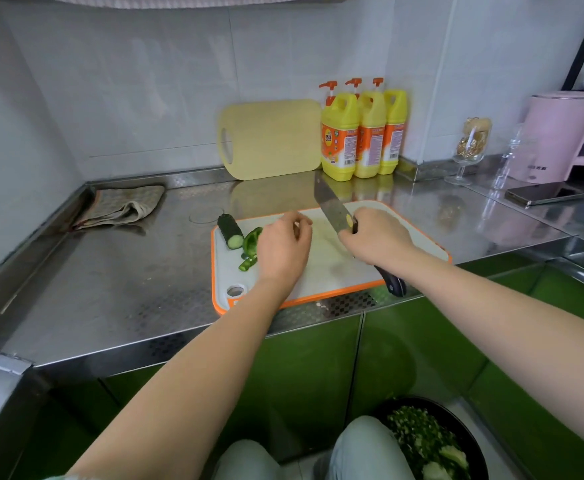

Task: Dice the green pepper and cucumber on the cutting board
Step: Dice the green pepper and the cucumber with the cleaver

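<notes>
left grip (283, 249) right of pepper (251, 241) and cucumber (230, 231), right grip (375, 237) holding knife (330, 206).

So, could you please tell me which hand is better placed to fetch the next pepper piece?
Left hand: it holds nothing visible and is right beside the green pepper pieces, while the right hand grips the knife.

Cutting board (321, 271) on the worktop (127, 289), cucumber piece (230, 231) at its far left corner, pepper pieces (251, 247) just right of it, three bottles (363, 133) behind, cloth (121, 206) far left.
</notes>
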